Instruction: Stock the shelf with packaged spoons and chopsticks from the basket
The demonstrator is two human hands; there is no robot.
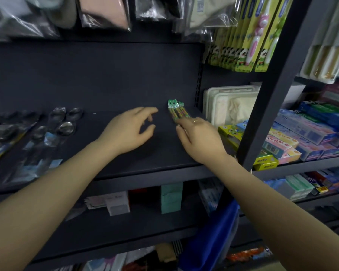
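Observation:
Packs of chopsticks (177, 110) in green patterned wrap lie on the dark shelf (125, 169) near its right end. My right hand (200, 137) rests on their near ends, fingers on the packs. My left hand (129, 130) hovers just to their left, fingers apart and holding nothing. Packaged metal spoons (61, 124) in clear wrap lie in rows on the left part of the same shelf. A blue basket (213, 237) shows below my right forearm, mostly hidden.
A dark upright post (270, 106) bounds the shelf on the right. Beyond it stand white plastic boxes (229, 106), toothpaste cartons (309, 132) and hanging children's toothbrushes (250, 36). Bagged goods hang above. Lower shelves hold small boxes (170, 198).

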